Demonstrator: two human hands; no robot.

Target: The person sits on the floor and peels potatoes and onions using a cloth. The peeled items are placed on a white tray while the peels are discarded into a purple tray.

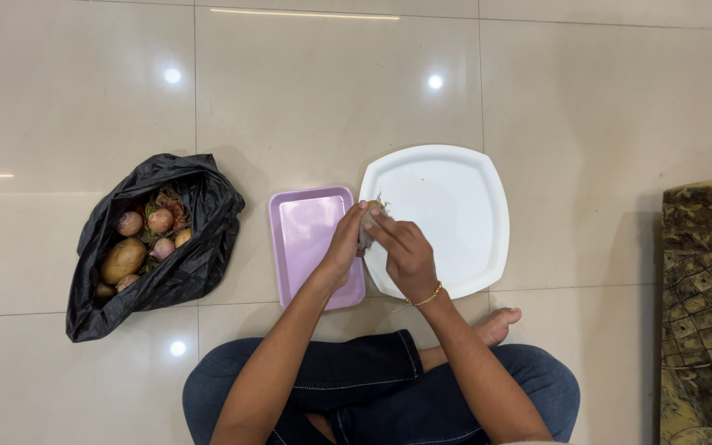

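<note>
A: Centrally, what do the two hands hold?

B: Left hand (344, 245) and right hand (401, 250) both close around one small brownish vegetable (367, 221), held above the near-left rim of the white plate (455, 210); the kind cannot be told. Thin rootlets show at its top. Held there, any scraps would seemingly fall onto the plate.

A: What lies around the plate?

B: Just left of the plate, touching or nearly so, lies a lilac tray (311, 239). Further left of the plate, well apart, an open black bag (199, 247) holds potatoes (123, 259) and onions (160, 221) among scraps. Right of the plate, a patterned cushion (706, 305) sits at the edge of view. Crossed legs in jeans (372, 383) lie nearer than the plate; nothing blocks the hands
</note>
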